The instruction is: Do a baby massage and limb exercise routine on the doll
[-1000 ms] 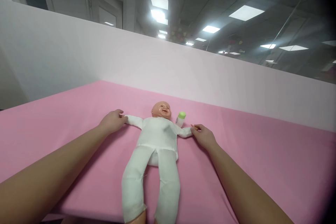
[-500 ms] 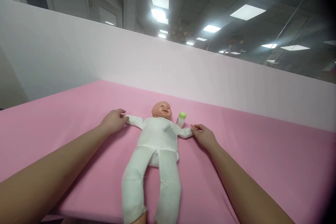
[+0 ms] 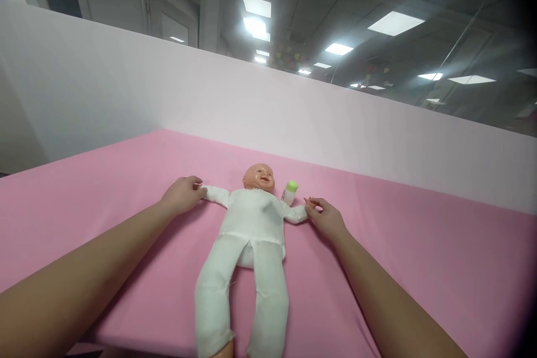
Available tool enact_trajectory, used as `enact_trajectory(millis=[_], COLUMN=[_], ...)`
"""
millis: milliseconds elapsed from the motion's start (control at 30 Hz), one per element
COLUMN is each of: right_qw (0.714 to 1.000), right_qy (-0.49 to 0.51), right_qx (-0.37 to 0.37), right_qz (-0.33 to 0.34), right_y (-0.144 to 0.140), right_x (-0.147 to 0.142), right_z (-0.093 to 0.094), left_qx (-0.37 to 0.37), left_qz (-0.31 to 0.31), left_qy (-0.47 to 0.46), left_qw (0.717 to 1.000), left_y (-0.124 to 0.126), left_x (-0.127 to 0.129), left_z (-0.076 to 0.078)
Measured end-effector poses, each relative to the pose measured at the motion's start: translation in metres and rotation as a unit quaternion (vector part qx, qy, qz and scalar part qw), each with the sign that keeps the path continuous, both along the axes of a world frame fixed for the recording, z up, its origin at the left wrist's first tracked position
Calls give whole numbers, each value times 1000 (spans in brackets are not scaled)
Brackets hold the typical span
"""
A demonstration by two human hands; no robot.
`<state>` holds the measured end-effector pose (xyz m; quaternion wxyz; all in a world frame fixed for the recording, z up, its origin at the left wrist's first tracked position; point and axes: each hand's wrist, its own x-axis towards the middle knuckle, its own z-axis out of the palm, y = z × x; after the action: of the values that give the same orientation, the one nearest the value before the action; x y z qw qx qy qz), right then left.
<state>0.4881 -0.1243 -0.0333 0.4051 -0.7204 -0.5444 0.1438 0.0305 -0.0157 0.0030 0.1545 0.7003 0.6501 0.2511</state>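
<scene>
A doll in a white cloth suit lies face up on the pink table, head away from the person and legs hanging a little past the near edge. Its arms are spread to either side. The left hand is curled over the end of the doll's arm on that side, the fingers bent around the cuff so that the doll's own hand is hidden; it looks like a light hold, not a tight fist. The right hand meets the end of the other arm, with thumb and forefinger drawn close together at the cuff in a pinch, though whether they truly grip the cloth or only touch it cannot be told. A small bottle with a green cap stands just beside the doll's head, between its shoulder and the right hand. A pale wall rises behind the doll's head. The work in hand seems to be laying the arms out flat; to do it well, both ends should be held evenly, drawn straight outward from the doll's chest without lifting the body, and the right hand kept low and clear of the bottle, which would tip easily.
</scene>
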Motion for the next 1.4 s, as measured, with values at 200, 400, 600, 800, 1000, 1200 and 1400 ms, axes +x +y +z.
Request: enact_trajectory(millis=[200,400,600,800,1000,1200,1400], right_qw=[999,1000,1000,999,999,999,999], right_qy=[-15,-9,-1,20,8,8,9], right_qx=[-29,-20,-17,-25,-22,-25,-33], right_qz=[2,8,18,25,31,32,31], right_y=[1,1,2,3,3,4,3], right_x=[4,3,5,8,9,11,10], right_z=[-4,-3,-5,-8,-7,-10,-8], left_qx=[12,2,-5,1,-8,-3,1], left_qz=[-4,-4,-6,-2,-2,1,-5], left_qy=[16,-4,-24,-25,-41,-37,-30], left_qw=[1000,1000,1000,1000,999,999,1000], left_y=[2,-1,-4,-4,-6,-5,-4], left_x=[0,1,2,3,4,4,3], left_z=[-1,0,3,4,5,4,3])
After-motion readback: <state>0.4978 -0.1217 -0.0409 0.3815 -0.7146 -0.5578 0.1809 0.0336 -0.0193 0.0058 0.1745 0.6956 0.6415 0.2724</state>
